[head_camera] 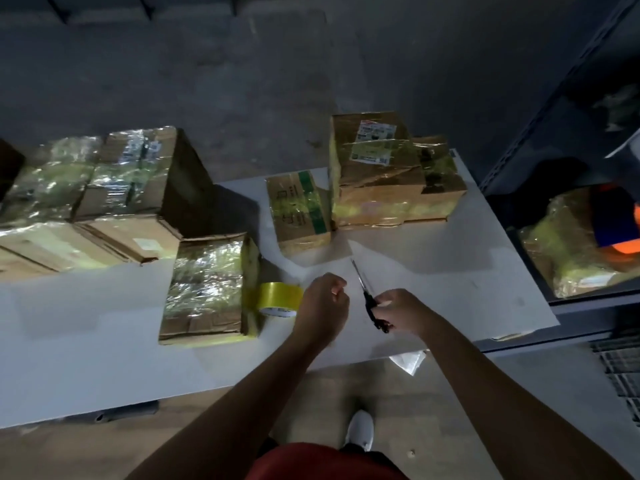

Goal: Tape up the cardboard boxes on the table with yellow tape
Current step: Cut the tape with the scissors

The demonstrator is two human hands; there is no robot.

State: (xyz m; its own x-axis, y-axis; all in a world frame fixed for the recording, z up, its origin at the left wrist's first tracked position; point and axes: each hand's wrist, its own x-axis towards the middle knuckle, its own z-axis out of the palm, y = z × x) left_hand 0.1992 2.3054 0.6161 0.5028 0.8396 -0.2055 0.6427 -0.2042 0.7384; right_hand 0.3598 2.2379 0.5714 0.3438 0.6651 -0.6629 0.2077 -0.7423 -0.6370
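Observation:
A roll of yellow tape point(278, 297) lies on the white table point(104, 341), leaning against a tape-wrapped cardboard box point(207, 289). Just right of the roll, my left hand point(323, 306) hovers with its fingers curled; I cannot make out anything in it. My right hand point(401, 310) grips the black handles of a pair of scissors point(367, 294), whose blades point away toward a small box with a green stripe point(299, 209). A larger taped box with labels point(388, 171) stands at the back right.
Big taped boxes point(93, 195) fill the table's back left. A dark shelf unit point(571, 209) at the right holds another wrapped parcel point(568, 251) and an orange and blue item point(620, 223). The table's front edge runs near my legs. A plastic scrap point(408, 360) hangs off it.

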